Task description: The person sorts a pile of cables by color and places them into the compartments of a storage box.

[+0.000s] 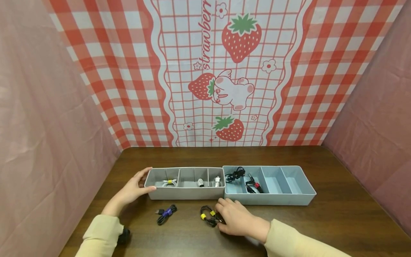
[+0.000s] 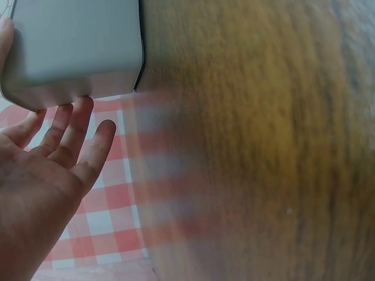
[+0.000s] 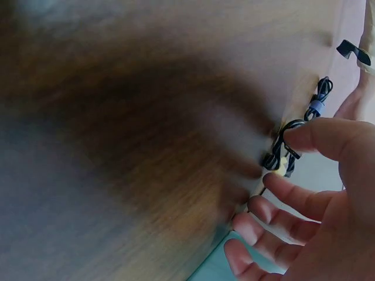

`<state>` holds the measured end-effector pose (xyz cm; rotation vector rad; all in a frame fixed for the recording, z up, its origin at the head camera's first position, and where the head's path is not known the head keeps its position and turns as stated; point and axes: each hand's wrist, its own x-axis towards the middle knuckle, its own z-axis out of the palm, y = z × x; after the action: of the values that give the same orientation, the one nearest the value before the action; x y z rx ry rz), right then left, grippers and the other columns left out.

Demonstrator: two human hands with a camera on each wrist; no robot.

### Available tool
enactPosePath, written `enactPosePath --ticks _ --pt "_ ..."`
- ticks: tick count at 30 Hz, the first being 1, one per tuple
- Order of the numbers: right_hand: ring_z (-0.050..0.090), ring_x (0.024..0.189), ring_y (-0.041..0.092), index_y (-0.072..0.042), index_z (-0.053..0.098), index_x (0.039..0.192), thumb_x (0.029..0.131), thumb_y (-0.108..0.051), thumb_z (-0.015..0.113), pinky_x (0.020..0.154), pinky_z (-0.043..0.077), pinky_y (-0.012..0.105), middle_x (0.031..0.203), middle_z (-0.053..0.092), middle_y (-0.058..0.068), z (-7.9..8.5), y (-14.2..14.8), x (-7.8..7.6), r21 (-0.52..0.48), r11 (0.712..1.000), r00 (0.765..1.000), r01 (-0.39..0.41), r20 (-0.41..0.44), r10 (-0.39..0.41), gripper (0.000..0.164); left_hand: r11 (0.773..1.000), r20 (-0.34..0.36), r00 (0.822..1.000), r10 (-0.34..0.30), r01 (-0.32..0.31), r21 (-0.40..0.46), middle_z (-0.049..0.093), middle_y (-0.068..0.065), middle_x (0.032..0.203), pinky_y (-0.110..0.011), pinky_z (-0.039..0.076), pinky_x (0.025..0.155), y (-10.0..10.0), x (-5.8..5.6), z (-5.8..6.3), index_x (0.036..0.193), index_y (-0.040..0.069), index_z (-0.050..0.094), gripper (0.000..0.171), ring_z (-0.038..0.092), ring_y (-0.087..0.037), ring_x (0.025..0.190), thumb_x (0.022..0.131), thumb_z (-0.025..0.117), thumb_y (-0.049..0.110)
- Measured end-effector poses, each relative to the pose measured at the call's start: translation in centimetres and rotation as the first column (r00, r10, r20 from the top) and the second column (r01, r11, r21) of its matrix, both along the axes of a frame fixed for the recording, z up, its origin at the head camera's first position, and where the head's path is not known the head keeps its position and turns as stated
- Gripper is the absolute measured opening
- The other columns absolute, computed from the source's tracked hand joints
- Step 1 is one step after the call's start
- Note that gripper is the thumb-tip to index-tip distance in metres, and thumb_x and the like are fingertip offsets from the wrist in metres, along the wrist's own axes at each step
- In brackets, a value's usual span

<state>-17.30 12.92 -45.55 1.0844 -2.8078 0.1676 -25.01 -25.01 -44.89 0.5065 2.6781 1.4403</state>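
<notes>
My left hand (image 1: 132, 188) holds the left end of a grey divided box (image 1: 186, 193), thumb at the front wall and fingers around the end. In the left wrist view several fingertips touch the box's end wall (image 2: 76, 47). My right hand (image 1: 239, 218) is at a coiled black cable with yellow ties (image 1: 208, 216) lying on the table. In the right wrist view its thumb overlaps the black cable (image 3: 282, 153), with the index fingertip just below and a gap between them. Left of it lies a black USB cable with a purple tie (image 1: 167, 214).
A light blue divided box (image 1: 269, 200) adjoins the grey one, with black cables (image 1: 236, 174) and a red-tied cable (image 1: 254, 185) inside. The grey box contains a white cable with a yellow tie (image 1: 170, 182) and other white pieces (image 1: 200, 182). A checked cloth (image 1: 128, 89) hangs behind the table.
</notes>
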Motion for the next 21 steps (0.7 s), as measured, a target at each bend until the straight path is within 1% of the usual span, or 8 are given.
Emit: enactPosePath --ticks 4,8,12,17,21 --pt "0.049 0.075 0.012 -0.018 0.058 0.084 0.070 -0.026 0.073 0.054 0.032 0.024 0.083 0.049 -0.007 -0.16 0.15 -0.13 -0.013 1.000 0.999 -0.025 -0.026 0.025 0.022 1.000 0.010 1.000 0.006 -0.006 0.000 0.041 -0.026 0.132 -0.039 0.048 0.087 0.00 -0.03 -0.08 0.146 0.001 0.028 0.079 0.049 -0.038 0.115 0.084 0.072 0.022" --pt "0.048 0.073 0.012 -0.020 0.056 0.080 0.071 -0.023 0.072 0.053 0.032 0.024 0.081 0.048 -0.007 -0.20 0.24 -0.26 -0.007 0.999 0.999 -0.037 -0.038 0.037 0.019 1.000 0.011 1.000 0.009 -0.009 -0.002 0.042 -0.026 0.132 -0.038 0.048 0.086 0.05 -0.05 -0.13 0.146 0.002 0.028 0.079 0.049 -0.037 0.115 0.084 0.072 0.023" --pt "0.047 0.070 0.011 -0.020 0.055 0.077 0.070 -0.019 0.071 0.053 0.032 0.024 0.079 0.047 -0.008 -0.16 0.35 -0.34 -0.015 0.999 0.998 -0.052 -0.031 0.051 0.018 1.000 0.002 1.000 0.008 -0.008 -0.007 0.042 -0.026 0.131 -0.038 0.048 0.086 0.07 -0.09 -0.06 0.146 0.001 0.028 0.077 0.049 -0.037 0.114 0.085 0.072 0.020" --pt "0.046 0.068 0.008 -0.021 0.054 0.072 0.068 -0.012 0.071 0.053 0.033 0.023 0.076 0.046 -0.009 -0.10 0.55 -0.40 -0.058 0.994 0.995 -0.090 -0.047 0.088 0.019 1.000 -0.004 1.000 0.006 -0.006 -0.001 0.043 -0.026 0.131 -0.039 0.048 0.085 0.06 0.03 0.15 0.145 -0.001 0.028 0.077 0.050 -0.037 0.113 0.085 0.072 0.018" --pt "0.047 0.069 0.008 -0.022 0.055 0.071 0.069 -0.012 0.073 0.054 0.036 0.024 0.077 0.047 -0.009 -0.06 0.78 -0.44 -0.074 0.990 0.992 -0.117 -0.057 0.113 0.020 1.000 -0.001 1.000 0.005 -0.005 0.009 0.042 -0.027 0.132 -0.040 0.049 0.085 0.13 0.10 0.22 0.145 -0.002 0.027 0.077 0.050 -0.037 0.113 0.085 0.071 0.016"
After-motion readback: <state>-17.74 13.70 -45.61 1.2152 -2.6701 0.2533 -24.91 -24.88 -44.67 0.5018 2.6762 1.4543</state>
